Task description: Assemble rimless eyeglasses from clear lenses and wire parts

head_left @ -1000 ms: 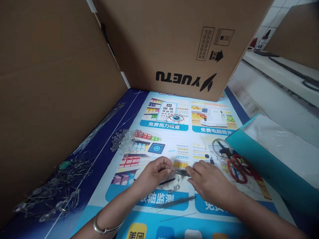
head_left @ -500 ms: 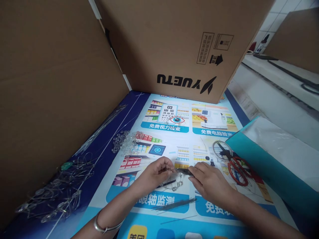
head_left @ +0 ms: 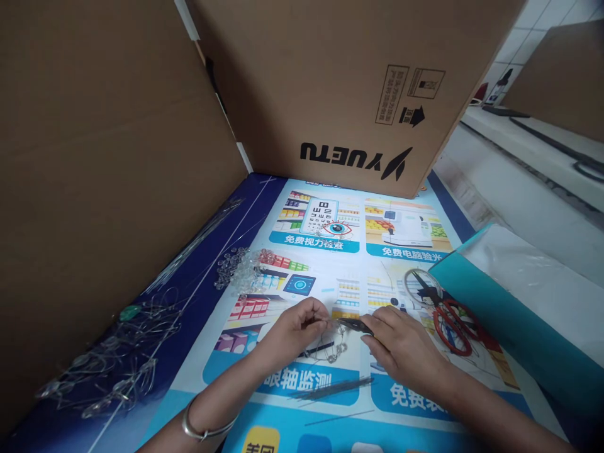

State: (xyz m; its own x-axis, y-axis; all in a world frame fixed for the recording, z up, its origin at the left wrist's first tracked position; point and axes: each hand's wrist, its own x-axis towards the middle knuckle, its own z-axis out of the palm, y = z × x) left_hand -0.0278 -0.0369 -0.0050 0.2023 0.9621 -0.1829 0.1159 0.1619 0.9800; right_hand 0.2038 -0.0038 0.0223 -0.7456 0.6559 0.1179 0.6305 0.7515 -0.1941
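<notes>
Two bare arms slant in from the lower part of the view, the left forearm (head_left: 236,384) rising toward the right and the right forearm (head_left: 491,402) toward the left, so the hands face each other just above the printed desk (head_left: 264,412). The left hand (head_left: 304,327) is turned inward, fingers curled and thumb pressed toward the index finger; its grip pinches one end of a beaded wire piece (head_left: 338,353), which hangs below the fingertips between the two hands. A silver bangle (head_left: 206,431) circles that wrist.

The right hand (head_left: 401,340) lies with its back up, fingers bent over and thumb beneath; its grip is closed around dark pliers (head_left: 355,325), whose nose points left at the left fingertips. Whether the nose bites the wire is too small to tell.

Beneath and nearer the viewer lies a bundle of thin dark wires (head_left: 335,389). Clear beads (head_left: 240,270) are heaped beyond the left hand, and a tangle of wire pieces (head_left: 113,362) sits to its left. Red-handled scissors (head_left: 450,330) rest beyond the right hand, near a teal-sided box (head_left: 491,299).
</notes>
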